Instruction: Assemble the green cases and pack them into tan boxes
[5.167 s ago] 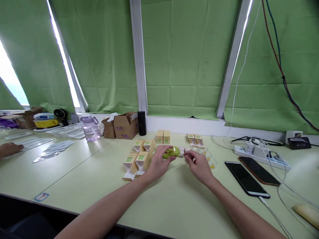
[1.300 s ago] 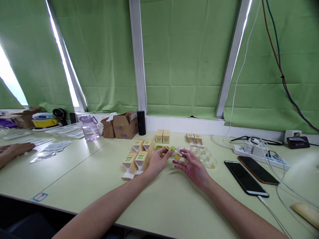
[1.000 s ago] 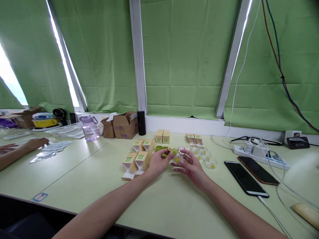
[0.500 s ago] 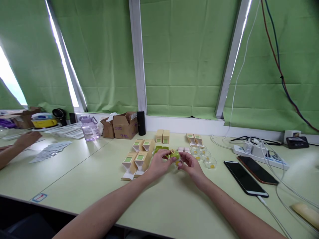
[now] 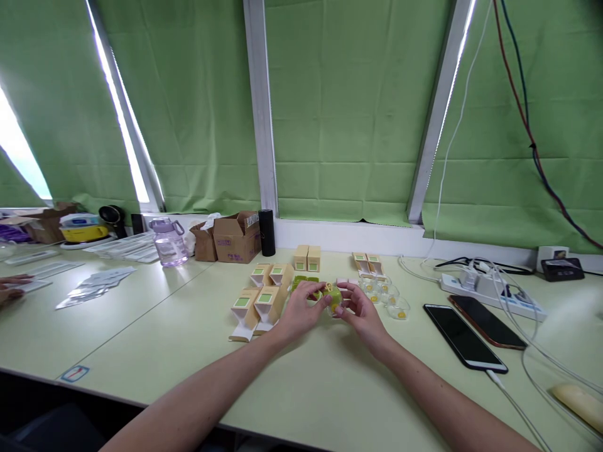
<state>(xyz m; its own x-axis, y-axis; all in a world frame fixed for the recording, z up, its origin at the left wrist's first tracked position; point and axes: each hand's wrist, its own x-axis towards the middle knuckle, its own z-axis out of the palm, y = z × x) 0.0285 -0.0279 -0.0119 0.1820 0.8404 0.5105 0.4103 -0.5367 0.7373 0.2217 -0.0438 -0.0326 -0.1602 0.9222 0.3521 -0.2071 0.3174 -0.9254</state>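
A small green item (image 5: 332, 295) with a yellow top and a clear lower part is held between both hands above the table. My left hand (image 5: 304, 311) pinches its left side, and my right hand (image 5: 362, 314) grips its right side. Behind my left fingers sit several green pieces (image 5: 301, 280), with pale pink ones (image 5: 346, 280) beside them. Clear cups (image 5: 398, 309) holding yellow bits stand just right of my right hand. Open cream boxes (image 5: 267, 301) with green labels lie left of my left hand.
Closed cream boxes (image 5: 307, 257) stand farther back. Two phones (image 5: 465, 337) and a power strip (image 5: 492, 295) with cables lie right. A bottle (image 5: 168, 242), a cardboard box (image 5: 237, 237), flat packets (image 5: 97, 285) and another person's hand (image 5: 14, 285) are left.
The green item has been tipped more upright and its clear part shows more between my hands. At the far left, the other person's hands have drawn back toward the frame edge.
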